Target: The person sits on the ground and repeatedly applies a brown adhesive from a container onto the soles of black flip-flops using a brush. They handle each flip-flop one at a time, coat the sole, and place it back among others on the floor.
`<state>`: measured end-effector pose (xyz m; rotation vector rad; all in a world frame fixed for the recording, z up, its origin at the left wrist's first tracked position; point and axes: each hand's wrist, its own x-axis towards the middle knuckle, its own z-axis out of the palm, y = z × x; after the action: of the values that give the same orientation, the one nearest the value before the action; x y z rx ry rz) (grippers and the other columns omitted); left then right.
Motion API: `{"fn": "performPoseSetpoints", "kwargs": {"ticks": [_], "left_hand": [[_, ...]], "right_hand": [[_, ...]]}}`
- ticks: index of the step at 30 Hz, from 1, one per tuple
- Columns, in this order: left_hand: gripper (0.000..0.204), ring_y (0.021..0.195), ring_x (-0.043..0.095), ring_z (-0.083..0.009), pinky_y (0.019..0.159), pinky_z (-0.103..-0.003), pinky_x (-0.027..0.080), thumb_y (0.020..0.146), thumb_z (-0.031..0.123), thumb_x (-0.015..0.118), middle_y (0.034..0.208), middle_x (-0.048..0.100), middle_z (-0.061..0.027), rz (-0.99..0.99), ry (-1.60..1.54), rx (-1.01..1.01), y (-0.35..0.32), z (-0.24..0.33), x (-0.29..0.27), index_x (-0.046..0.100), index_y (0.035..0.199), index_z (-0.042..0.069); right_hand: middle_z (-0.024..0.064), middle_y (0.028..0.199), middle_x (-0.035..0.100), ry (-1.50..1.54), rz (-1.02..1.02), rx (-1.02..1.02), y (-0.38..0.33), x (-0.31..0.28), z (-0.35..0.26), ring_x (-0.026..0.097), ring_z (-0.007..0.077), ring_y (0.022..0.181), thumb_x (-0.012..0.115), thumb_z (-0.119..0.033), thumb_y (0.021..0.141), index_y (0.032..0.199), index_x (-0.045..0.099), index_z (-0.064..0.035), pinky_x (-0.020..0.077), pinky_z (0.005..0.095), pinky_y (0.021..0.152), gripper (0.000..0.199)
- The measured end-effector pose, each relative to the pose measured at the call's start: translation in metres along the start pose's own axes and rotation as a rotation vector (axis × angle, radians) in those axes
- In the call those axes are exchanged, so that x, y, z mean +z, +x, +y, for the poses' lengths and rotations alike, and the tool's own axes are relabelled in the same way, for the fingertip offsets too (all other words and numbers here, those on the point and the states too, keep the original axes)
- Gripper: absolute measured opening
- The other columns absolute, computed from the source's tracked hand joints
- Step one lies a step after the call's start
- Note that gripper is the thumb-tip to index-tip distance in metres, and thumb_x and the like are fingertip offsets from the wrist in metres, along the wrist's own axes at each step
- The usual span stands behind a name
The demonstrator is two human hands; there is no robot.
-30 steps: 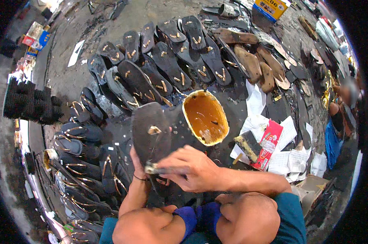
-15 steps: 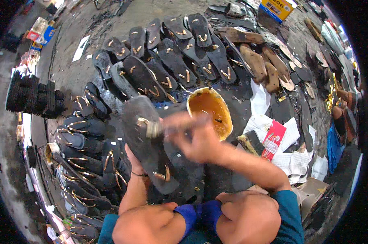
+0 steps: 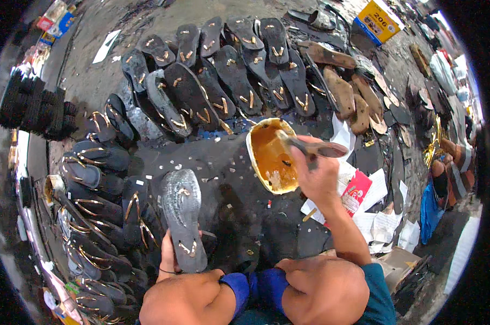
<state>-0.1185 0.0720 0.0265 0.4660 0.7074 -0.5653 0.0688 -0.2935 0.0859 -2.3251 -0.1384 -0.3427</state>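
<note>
Sole point(image 3: 182, 208) with whitish, glossy streaks and gold-coloured strap ends point(image 3: 188, 248), near the knees point(image 3: 323, 292), clamped at its lower end in the grip of the left hand point(image 3: 168, 252). Closed tight in the grip of the right hand point(image 3: 316, 176): 1 brush point(image 3: 326, 149), handle pointing right, bristle end over the open pot point(image 3: 248, 147) of amber liquid point(image 3: 269, 157); cannot tell whether touching it. Right of the pot, a red packet point(image 3: 357, 192) among white papers point(image 3: 387, 215). Farther off, rows of dark soles point(image 3: 234, 76); at left, dark sandals point(image 3: 99, 157).
</note>
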Motion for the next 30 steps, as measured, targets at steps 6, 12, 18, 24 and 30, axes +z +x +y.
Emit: {"fn": "performPoseSetpoints", "kwargs": {"ticks": [6,12,18,24,30], "left_hand": [[0.052,0.086,0.071,-0.0271,0.077,-0.039,0.06,0.105,0.043,0.039,0.105,0.071,-0.014,0.078,0.091,0.207,0.028,0.021,0.009,0.059,0.129,0.001],[0.054,0.096,0.069,-0.0284,0.084,-0.042,0.058,0.105,0.047,0.035,0.109,0.069,-0.0134,0.055,0.21,0.287,0.111,0.048,0.115,0.059,0.127,0.003],[0.051,0.098,0.068,-0.0262,0.081,-0.041,0.059,0.102,0.043,0.037,0.109,0.068,-0.0135,-0.301,-0.101,0.186,0.104,0.03,0.141,0.061,0.119,0.001],[0.062,0.097,0.065,-0.0292,0.084,-0.04,0.058,0.098,0.052,0.043,0.112,0.064,-0.02,-0.604,-0.331,0.258,0.09,0.07,0.158,0.056,0.127,-0.001],[0.054,0.093,0.065,-0.03,0.092,-0.043,0.055,0.1,0.048,0.039,0.11,0.066,-0.0187,-0.324,0.033,0.561,0.104,0.063,0.148,0.059,0.121,0.002]], "right_hand": [[0.0226,0.094,0.071,-0.411,-1.154,0.301,-0.035,-0.08,0.012,0.069,0.039,0.076,0.066,-0.033,0.092,0.102,0.069,-0.0007,0.0551,0.0462,0.066,0.034],[0.0081,0.109,0.07,0.834,-0.499,0.276,0.009,-0.028,-0.067,0.066,0.017,0.1,0.071,-0.007,0.091,0.113,0.066,-0.0007,0.0531,0.0357,0.088,0.023],[0.0125,0.097,0.069,0.571,-0.184,-0.419,0.042,0.053,-0.07,0.066,0.0329,0.094,0.074,-0.009,0.082,0.107,0.07,-0.0095,0.0519,0.0416,0.083,0.025],[0.0074,0.109,0.068,0.632,-0.532,-0.655,-0.03,0.014,-0.09,0.065,0.0287,0.098,0.072,-0.009,0.078,0.125,0.065,-0.0126,0.0507,0.0413,0.083,0.047],[0.0062,0.112,0.067,0.597,-0.417,-0.456,-0.014,0.024,-0.088,0.064,0.0268,0.101,0.073,-0.017,0.078,0.127,0.064,-0.0141,0.0496,0.0412,0.086,0.05]]}}
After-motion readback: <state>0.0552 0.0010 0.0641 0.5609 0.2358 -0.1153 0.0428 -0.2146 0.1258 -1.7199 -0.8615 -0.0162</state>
